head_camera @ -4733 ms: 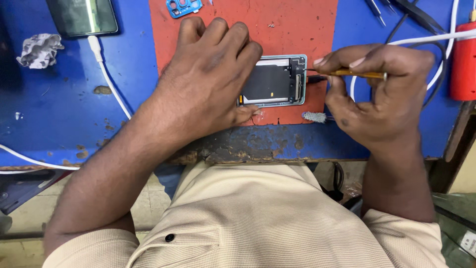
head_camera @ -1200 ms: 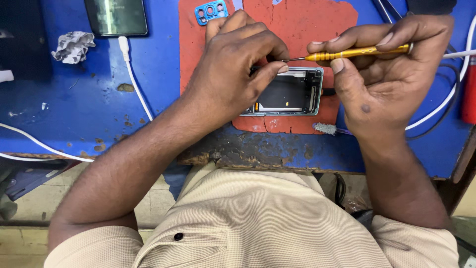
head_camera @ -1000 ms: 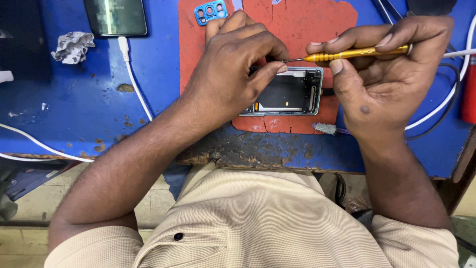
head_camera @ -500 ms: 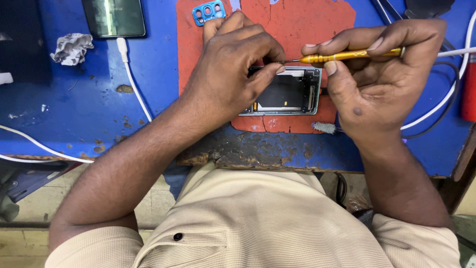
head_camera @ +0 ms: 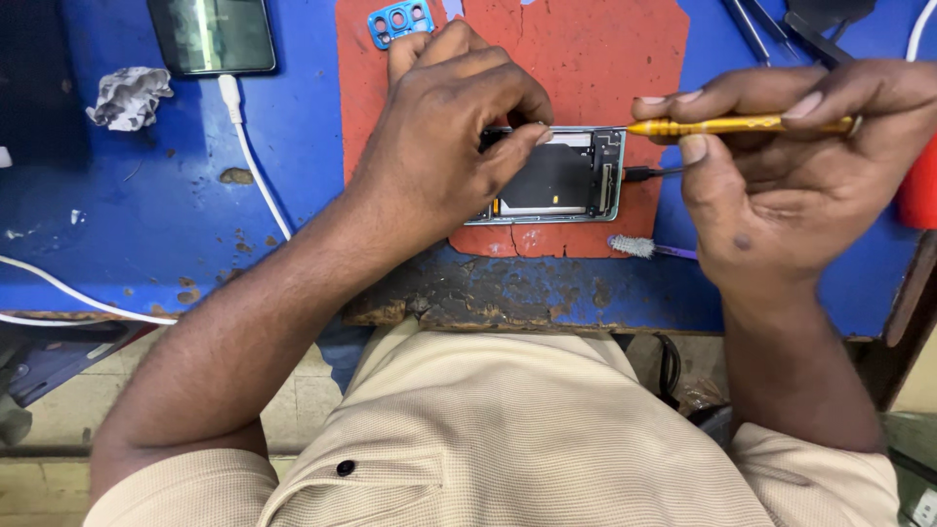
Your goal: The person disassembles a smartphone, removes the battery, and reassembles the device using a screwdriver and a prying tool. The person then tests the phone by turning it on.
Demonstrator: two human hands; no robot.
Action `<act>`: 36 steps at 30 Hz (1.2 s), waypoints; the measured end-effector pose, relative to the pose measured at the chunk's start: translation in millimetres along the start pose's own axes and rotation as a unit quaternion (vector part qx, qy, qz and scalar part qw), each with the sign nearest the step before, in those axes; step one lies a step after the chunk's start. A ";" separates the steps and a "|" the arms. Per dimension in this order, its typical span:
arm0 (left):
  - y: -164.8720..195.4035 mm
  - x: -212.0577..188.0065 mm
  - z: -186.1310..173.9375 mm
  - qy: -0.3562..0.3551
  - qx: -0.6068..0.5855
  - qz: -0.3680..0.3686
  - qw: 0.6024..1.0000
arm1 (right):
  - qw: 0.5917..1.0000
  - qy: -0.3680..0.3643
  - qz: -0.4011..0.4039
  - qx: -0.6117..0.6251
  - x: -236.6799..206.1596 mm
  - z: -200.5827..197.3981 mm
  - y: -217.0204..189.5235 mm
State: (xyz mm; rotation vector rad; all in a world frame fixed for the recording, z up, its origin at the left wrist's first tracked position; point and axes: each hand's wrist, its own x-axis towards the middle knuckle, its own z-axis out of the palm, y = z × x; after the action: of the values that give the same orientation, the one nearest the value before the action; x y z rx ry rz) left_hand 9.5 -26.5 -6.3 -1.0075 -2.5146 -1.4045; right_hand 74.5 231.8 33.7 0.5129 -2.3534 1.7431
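— On the red mat [head_camera: 586, 59], what is held by the hands?

— The opened phone [head_camera: 566, 178] is pinned by the left hand [head_camera: 439, 146], fingers curled over its far-left corner. A yellow screwdriver [head_camera: 742, 125] is pinched in the closed right hand [head_camera: 781, 185].

— What has changed?

— The screwdriver has been raised and levelled since a few seconds ago; its tip now meets the phone's far edge, so work there is judged underway.

— And the phone?

— Its back is off; a dark panel is exposed. A blue camera frame [head_camera: 398, 21] lies farther off.
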 end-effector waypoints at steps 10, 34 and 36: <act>3.0 -0.5 2.8 -0.010 -0.019 0.020 1.000 | 0.998 -0.029 -0.030 -0.055 0.3 13.1 -7.7; 1.0 -0.8 3.4 -0.011 -0.022 0.019 1.000 | 0.997 -0.032 -0.047 -0.058 6.7 16.5 -6.7; 1.0 -1.1 3.6 -0.009 -0.022 0.019 1.000 | 0.997 -0.032 -0.049 -0.060 7.0 16.7 -6.6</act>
State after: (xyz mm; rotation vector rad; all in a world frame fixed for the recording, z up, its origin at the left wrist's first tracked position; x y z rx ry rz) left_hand 11.8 -23.8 -8.0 -1.0743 -2.4752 -1.4518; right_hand 71.5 213.0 36.9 0.6620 -2.4139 1.5558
